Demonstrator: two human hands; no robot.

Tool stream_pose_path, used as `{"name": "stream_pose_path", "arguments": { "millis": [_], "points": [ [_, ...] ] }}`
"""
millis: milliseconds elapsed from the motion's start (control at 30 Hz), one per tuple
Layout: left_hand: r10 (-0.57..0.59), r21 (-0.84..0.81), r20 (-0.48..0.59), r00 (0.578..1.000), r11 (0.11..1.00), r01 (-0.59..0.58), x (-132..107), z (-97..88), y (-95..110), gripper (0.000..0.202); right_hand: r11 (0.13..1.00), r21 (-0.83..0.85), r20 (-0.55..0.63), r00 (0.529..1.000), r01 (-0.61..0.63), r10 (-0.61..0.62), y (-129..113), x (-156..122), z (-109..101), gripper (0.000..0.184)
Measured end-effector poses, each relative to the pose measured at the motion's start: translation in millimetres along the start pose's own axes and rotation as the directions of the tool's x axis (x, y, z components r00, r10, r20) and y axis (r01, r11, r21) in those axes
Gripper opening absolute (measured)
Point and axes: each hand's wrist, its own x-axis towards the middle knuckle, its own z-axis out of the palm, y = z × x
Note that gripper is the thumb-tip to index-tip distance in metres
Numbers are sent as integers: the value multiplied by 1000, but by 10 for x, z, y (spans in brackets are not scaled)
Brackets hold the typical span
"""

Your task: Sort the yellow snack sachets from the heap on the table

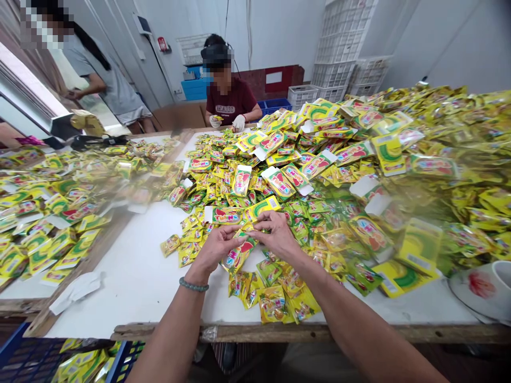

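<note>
My left hand [219, 249], with a green bead bracelet on its wrist, is closed on a small yellow-and-green printed box [238, 257] near the table's front. The box slants, with its upper end between both hands. From the other side, my right hand [276, 235] pinches at that same upper end; its fingertips partly hide what they grip. Just beyond the fingers lie another printed box [225, 215] and a yellow box [261, 208]. Small yellow sachets [273, 303] lie below my hands, and green sachets [307, 207] lie to the right.
A large heap of boxes and sachets [339, 127] covers the table's right and back. A wooden strip [85, 252] divides off another heap at left. A white flowered bowl [483, 290] stands at right, and a blue crate [24, 354] sits below. Across the table, a gloved person [229, 101] handles packets.
</note>
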Motion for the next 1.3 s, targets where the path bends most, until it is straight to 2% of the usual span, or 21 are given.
{"name": "stream_pose_path", "arguments": {
  "millis": [200, 300, 400, 500, 633, 700, 833, 967, 1133, 1200, 1300],
  "points": [
    [40, -57, -5, 999, 998, -40, 19, -31, -20, 62, 996, 58, 248, 967, -66, 50, -94, -49, -41, 24],
    [28, -54, -25, 999, 998, -29, 11, -21, -21, 61, 995, 53, 317, 946, -88, 67, -118, -88, 36, 25],
    [22, -57, 25, 999, 998, -20, -9, 15, 2, 55, 997, 27, 356, 932, -76, 61, -128, -114, 104, 23],
    [47, -97, 49, 998, 994, -42, -14, 43, 27, 49, 1000, 9, 306, 952, -14, 10, -144, -129, 138, 19],
    [43, -142, 6, 999, 989, -42, 15, 25, 15, 49, 996, -22, 90, 992, 87, -84, -155, -124, 137, 21],
    [24, -157, -32, 999, 987, -28, 29, 4, -2, 51, 989, 5, 11, 989, 147, -147, -147, -107, 121, 20],
    [18, -171, -40, 999, 985, -24, 28, -16, -13, 54, 971, 114, -26, 977, 212, -210, -119, -65, 68, 8],
    [38, -127, -2, 999, 991, -38, 12, -6, 2, 50, 983, 2, -122, 975, 186, -184, -119, -60, 13, 10],
    [34, -84, -14, 999, 996, -35, 12, 1, 12, 53, 978, -141, -101, 980, 156, -171, -174, -98, 7, 16],
    [44, -87, -22, 999, 995, -46, 12, 8, 15, 54, 989, -94, -55, 991, 114, -119, -185, -109, 40, 19],
    [61, -107, 12, 998, 993, -59, 10, 31, 17, 52, 997, 74, 64, 997, 26, -31, -179, -114, 100, 21]
  ]
}}
